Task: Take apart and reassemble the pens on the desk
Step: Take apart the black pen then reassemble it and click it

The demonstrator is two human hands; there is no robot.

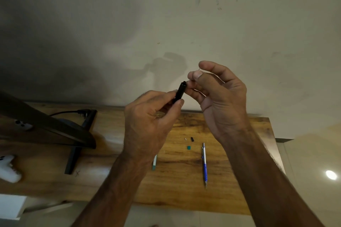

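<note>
My left hand [149,121] grips a black pen barrel [180,93], its open end tilted up and to the right. My right hand [219,97] is just beside that end, thumb and fingers pinched on a thin refill whose tip [200,69] pokes out above the forefinger. Both hands are raised above the wooden desk [184,186]. On the desk lie a blue and silver pen [204,166], a green and silver pen part [154,163] half hidden by my left wrist, a small green cap [188,147], a small black piece [192,139] and a tiny white piece [185,138].
A monitor [46,125] on a black stand [77,145] fills the left of the desk, with a cable plug [83,111] behind it. A white object [9,169] sits at the far left. The wall rises behind; tiled floor shows at right.
</note>
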